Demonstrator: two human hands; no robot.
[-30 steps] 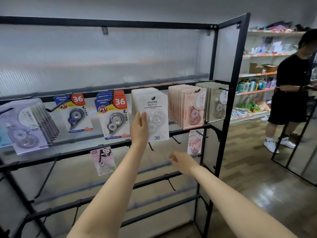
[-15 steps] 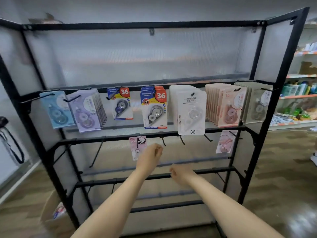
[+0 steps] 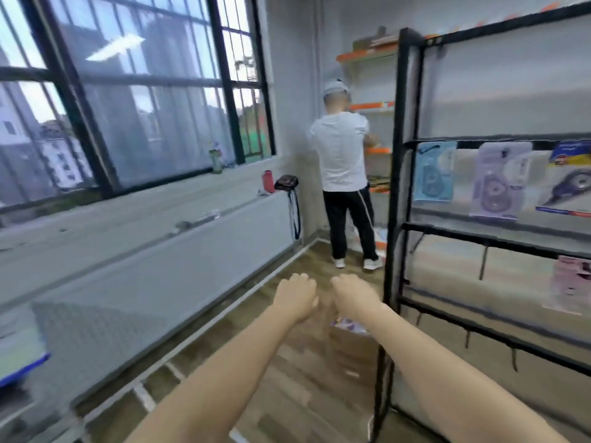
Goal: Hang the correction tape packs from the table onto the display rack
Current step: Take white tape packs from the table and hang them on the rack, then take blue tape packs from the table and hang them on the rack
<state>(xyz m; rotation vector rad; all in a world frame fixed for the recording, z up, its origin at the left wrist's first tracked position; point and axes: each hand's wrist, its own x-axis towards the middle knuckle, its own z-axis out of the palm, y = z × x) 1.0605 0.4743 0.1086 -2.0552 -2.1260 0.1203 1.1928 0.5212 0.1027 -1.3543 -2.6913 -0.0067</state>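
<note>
Swinging into view on the right is the display rack (image 3: 395,174), its black left post nearest, and both hands are out in front with nothing in them. Left hand (image 3: 295,297) sits just beside right hand (image 3: 353,298), low, off the rack's lower left corner, fingers loosely curled on each and holding nothing; that reads as hands between packs, ready to fetch more.

Up on the rack's upper rail hang the correction tape packs: a blue pack (image 3: 434,171) closest to the left post, a lilac pack (image 3: 499,180) next along, and a dark blue pack (image 3: 567,183) at the picture's right edge. Each hangs from a peg through its top, which is why they sit flat and face outward. A pink pack (image 3: 571,282) hangs a rail lower, near the right edge. Lower pegs look bare, so there seems to be room left.

No table shows here, so where the remaining packs lie I cannot tell. Below the right hand, against the rack's foot, sits a cardboard box (image 3: 350,338) with something colourful inside, too blurred to name.

Beyond the rack a person in a white shirt (image 3: 340,148) stands at orange shelves, well apart from the hands
</note>
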